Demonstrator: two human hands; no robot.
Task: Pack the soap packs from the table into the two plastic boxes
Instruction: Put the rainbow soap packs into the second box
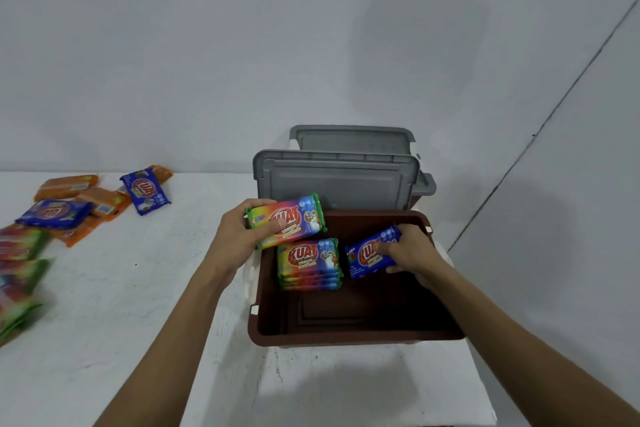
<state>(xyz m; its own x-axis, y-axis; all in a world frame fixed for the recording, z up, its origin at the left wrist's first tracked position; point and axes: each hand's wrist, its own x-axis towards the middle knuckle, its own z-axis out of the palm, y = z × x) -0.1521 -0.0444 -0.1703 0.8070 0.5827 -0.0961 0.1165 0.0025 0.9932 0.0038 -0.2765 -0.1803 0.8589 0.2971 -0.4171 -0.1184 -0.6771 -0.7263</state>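
Nearest me, the forearms (166, 340) led to the open brown box (346, 337) on the counter (156, 288), where the left hand (239, 236) pinched a rainbow soap pack (289, 218) above the matching stack (310, 263), apparently to top it, while the right hand (410, 251) gripped a blue pack (367, 255) alongside, keeping colours apart.

Pale grey wall (173, 45) fills upper half, plain; thin dark seam (540, 130) runs diagonally across right side, from top right corner down toward centre; soft round shadow (422, 38) on wall right of centre; two grey lids stand on edge against wall, one behind other; front lid (336, 180) lower, wider, recessed face toward camera; rear lid (349, 139) partly hidden behind it.
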